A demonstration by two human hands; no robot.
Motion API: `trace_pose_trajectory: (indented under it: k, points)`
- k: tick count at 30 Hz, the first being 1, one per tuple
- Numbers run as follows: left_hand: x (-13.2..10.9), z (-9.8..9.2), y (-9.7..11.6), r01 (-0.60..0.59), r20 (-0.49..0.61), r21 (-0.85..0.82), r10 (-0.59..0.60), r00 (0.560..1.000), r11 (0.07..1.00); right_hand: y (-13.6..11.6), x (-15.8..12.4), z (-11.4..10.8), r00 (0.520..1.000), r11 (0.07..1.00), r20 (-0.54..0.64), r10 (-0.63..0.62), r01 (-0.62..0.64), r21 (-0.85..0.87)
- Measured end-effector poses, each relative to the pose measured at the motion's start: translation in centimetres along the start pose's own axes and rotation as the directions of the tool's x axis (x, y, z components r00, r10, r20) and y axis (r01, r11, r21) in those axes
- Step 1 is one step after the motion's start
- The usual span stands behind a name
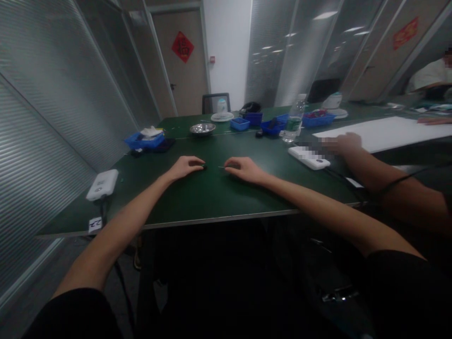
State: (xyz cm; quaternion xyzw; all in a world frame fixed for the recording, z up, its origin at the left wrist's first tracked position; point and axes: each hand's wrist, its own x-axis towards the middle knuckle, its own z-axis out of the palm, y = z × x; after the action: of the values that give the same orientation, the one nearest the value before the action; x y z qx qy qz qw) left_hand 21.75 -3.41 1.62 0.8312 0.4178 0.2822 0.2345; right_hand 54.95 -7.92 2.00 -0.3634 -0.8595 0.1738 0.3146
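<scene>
Frame centre: left hand (184,167) fingers pinch small dark piece (204,166); right hand (244,170) pinches thin pin (221,166), horizontal, tip just right of it.

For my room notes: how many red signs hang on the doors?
2. One red sign on the far door, left of centre; second red sign on the door at upper right. None looks hidden.

Both arms outstretched; left hand (185,167), right hand (243,169) palms down, fingertips pinched.
</scene>
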Motion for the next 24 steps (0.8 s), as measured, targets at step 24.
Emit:
trace_pose_trajectory:
  k: [24]
  points:
    - [-0.1, 3.7, 3.7, -0.196, 0.044, -0.082, 0.200, 0.979, 0.977, 0.0, -0.3, 0.4, 0.980, 0.975, 0.070, -0.185, 0.192, -0.110]
